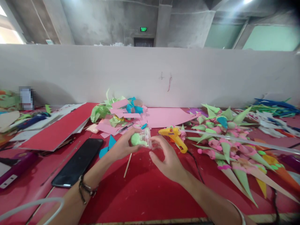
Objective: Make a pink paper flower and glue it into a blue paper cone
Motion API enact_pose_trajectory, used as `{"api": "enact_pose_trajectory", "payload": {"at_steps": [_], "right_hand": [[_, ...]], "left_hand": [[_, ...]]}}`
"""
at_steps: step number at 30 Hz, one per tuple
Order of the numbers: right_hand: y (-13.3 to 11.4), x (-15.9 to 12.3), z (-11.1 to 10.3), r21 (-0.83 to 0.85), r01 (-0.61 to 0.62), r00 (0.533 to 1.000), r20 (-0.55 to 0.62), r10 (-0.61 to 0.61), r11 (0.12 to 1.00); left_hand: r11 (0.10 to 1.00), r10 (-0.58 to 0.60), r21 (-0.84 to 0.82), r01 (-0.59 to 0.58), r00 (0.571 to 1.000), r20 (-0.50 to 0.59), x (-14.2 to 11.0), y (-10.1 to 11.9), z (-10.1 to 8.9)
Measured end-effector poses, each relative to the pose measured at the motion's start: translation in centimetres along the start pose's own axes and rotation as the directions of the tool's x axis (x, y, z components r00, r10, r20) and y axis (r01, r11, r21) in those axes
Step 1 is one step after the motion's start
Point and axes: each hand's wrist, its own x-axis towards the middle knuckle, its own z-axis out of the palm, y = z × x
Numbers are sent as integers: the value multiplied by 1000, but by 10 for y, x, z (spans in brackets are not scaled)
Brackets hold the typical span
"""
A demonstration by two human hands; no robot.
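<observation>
Above the red table, my left hand (126, 143) is closed round a small clear plastic container with light green material (138, 139) in or behind it; its exact kind is unclear. The fingertips of my right hand (165, 159) meet the clear end of this piece, while the thumb stands apart from it. Just right of my hands lies a yellow glue gun (174, 137) with a black cord. Below my left hand is a thin wooden stick (127, 165). A blue paper piece (109, 147) lies beside my left wrist.
A black phone (78, 162) lies at left, near a red board (61, 125). Green and pink paper cones (226, 150) are heaped at right, with a clear rod (234, 137) across them. Paper scraps (117, 112) and a pink sheet (166, 117) lie before the white partition (117, 72).
</observation>
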Motion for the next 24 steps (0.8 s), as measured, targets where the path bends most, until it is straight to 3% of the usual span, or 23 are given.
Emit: {"api": "enact_pose_trajectory", "payload": {"at_steps": [4,9,14,19,24], "right_hand": [[2,0,-1,-86,47,998,55,-42,995],[0,2,-2,-70,83,990,117,-74,994],[-2,1,-1,15,64,987,149,-66,998],[3,-3,6,199,-122,985,147,94,972],[6,-2,10,467,-377,924,248,290,800]], "left_hand": [[1000,13,5,-14,1000,12,-1,3,1],[989,22,-149,-2,991,133,-6,9,1],[977,-4,-213,5,1000,3,-5,16,5],[992,-6,-128,-7,995,-102,-2,23,12],[999,40,-5,-41,996,-80,-4,20,14]]}}
